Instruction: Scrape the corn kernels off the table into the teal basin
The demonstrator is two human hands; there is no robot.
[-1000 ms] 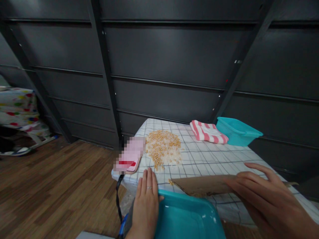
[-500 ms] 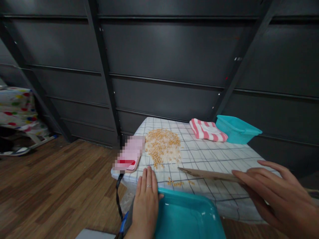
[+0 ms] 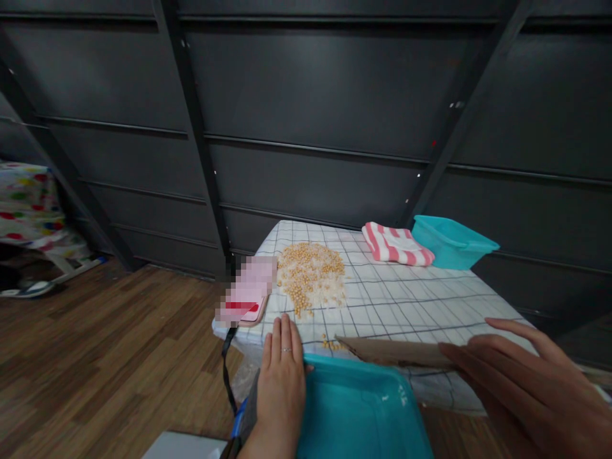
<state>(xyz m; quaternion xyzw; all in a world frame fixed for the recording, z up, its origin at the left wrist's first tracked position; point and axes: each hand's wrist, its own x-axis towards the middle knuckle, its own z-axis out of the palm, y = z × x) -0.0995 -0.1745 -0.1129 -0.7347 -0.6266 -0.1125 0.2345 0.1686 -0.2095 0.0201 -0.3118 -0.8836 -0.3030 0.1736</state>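
My right hand point(image 3: 526, 376) grips a flat strip of brown cardboard point(image 3: 396, 352) between thumb and fingers. The strip's lower edge is at the near side of the table, beside a few yellow soybeans point(image 3: 329, 343). Against that table edge sits a teal plastic basin point(image 3: 358, 368), cut off by the bottom of the view. My left hand point(image 3: 282, 382), with a ring on one finger, holds its left rim; the fingers lie straight along the outside and the thumb hooks over the inside. Farther back, a larger heap of soybeans mixed with white grains point(image 3: 310, 274) is spread on the cloth.
A white checked cloth point(image 3: 377, 299) covers the table. Left of the heap lies a pink phone point(image 3: 251, 290), partly pixelated, with a black strap hanging down. A folded red-and-white striped towel point(image 3: 396, 244) and another teal basin point(image 3: 452, 245) stand at the back right, before a dark panelled wall.
The cardboard strip has moved toward me and slightly left, up to the basin's rim, covering some of the near soybeans. My left hand stays at the basin's rim.
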